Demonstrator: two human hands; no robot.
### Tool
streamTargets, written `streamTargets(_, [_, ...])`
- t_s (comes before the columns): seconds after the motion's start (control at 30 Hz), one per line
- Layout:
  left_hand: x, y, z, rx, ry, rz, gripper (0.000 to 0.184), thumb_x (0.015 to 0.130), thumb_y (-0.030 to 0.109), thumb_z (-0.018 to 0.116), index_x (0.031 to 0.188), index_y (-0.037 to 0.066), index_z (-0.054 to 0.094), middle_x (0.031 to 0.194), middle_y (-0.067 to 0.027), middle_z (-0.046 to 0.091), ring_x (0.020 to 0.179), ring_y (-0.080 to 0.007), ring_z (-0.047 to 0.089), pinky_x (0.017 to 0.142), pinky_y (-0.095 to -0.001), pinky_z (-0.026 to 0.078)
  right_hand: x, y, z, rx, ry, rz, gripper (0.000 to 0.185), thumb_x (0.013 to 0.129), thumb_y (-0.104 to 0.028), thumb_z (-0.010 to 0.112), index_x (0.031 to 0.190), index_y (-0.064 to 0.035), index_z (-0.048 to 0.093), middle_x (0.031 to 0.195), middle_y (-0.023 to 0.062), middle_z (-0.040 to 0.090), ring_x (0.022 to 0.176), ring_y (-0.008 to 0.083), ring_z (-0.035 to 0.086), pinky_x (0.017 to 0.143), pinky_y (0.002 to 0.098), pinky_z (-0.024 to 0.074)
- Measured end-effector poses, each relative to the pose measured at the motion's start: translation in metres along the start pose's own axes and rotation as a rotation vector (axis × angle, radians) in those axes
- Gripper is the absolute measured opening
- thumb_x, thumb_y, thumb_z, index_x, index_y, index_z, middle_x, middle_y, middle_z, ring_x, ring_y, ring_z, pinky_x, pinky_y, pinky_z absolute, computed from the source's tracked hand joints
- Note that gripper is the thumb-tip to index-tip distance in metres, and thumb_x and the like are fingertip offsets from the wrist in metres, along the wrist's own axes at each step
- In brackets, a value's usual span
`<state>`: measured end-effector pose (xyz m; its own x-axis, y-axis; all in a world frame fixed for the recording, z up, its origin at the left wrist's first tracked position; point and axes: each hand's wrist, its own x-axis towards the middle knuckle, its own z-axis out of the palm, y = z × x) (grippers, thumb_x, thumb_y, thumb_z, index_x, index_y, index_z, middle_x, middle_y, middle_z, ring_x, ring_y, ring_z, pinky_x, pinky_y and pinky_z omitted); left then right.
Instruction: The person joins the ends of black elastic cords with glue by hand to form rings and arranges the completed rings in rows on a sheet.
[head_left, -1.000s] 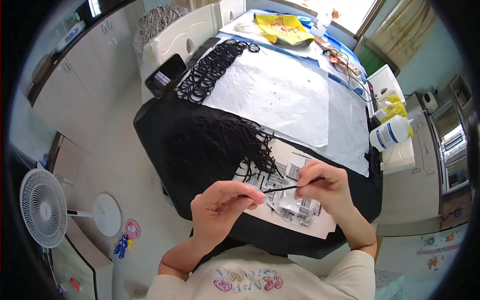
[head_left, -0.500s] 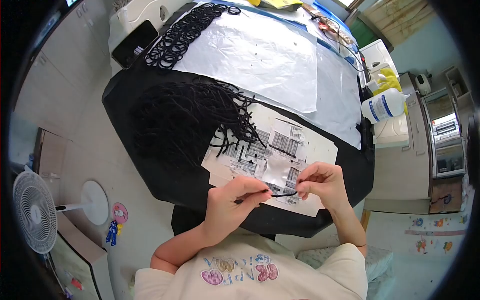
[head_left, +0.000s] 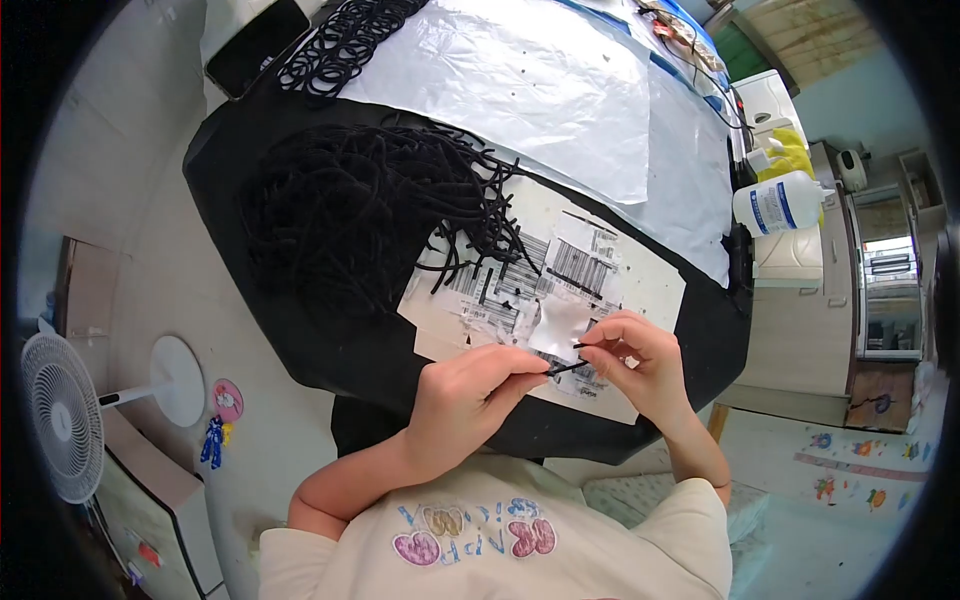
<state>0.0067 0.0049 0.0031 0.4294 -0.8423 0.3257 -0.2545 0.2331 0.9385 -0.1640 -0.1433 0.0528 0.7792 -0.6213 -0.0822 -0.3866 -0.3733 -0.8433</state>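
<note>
A short black cord runs between my two hands, low over a pale board. My left hand pinches one end of it between thumb and index finger. The fingertips of my right hand are closed on the other part, and a black tip sticks out to their left. Beneath them lies the cardboard sheet with barcode labels and a shiny white patch. Beyond my left hand is a big heap of loose black cords, some trailing onto the cardboard.
Black rings lie in rows at the far left, beside a phone. White sheeting covers the far part of the table. A white bottle stands at the right. A fan is on the floor at left.
The cord's free tip now shows at my right fingertips, which have turned and shifted slightly. My left hand still pinches its end. The whole view has moved a little with my head.
</note>
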Motion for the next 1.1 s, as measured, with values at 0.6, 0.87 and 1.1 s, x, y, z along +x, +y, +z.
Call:
streamTargets(0.6, [0.001, -0.006, -0.002, -0.022, -0.040, 0.008, 0.012, 0.083, 0.002, 0.073, 0.093, 0.004, 0.068, 0.087, -0.0098, 0.070, 0.071, -0.0256, 0.069, 0.061, -0.0315, 0.054, 0.004, 0.001, 0.010, -0.362, 0.064, -0.179, 0.016, 0.076, 0.003, 0.077, 0.088, -0.0016, 0.067, 0.082, 0.0039, 0.065, 0.061, 0.0102, 0.061, 0.054, 0.0234, 0.0492])
streamTargets(0.87, [0.001, -0.006, -0.003, -0.015, -0.058, -0.005, 0.013, 0.083, 0.001, 0.072, 0.092, 0.005, 0.065, 0.086, -0.0082, 0.067, 0.067, -0.0241, 0.067, 0.059, -0.0315, 0.053, 0.004, 0.000, 0.011, -0.403, 0.056, -0.204, 0.017, 0.076, 0.003, 0.077, 0.088, -0.0018, 0.066, 0.080, 0.0045, 0.065, 0.060, 0.0122, 0.062, 0.053, 0.0245, 0.0494])
streamTargets(1.1, [0.001, -0.005, -0.003, -0.027, -0.075, -0.020, 0.013, 0.083, 0.001, 0.072, 0.092, 0.005, 0.065, 0.084, -0.0077, 0.066, 0.066, -0.0233, 0.066, 0.058, -0.0311, 0.053, 0.004, -0.002, 0.011, -0.429, 0.062, -0.215, 0.017, 0.075, 0.002, 0.077, 0.088, -0.0022, 0.067, 0.079, 0.0047, 0.064, 0.060, 0.0129, 0.062, 0.053, 0.0246, 0.0490])
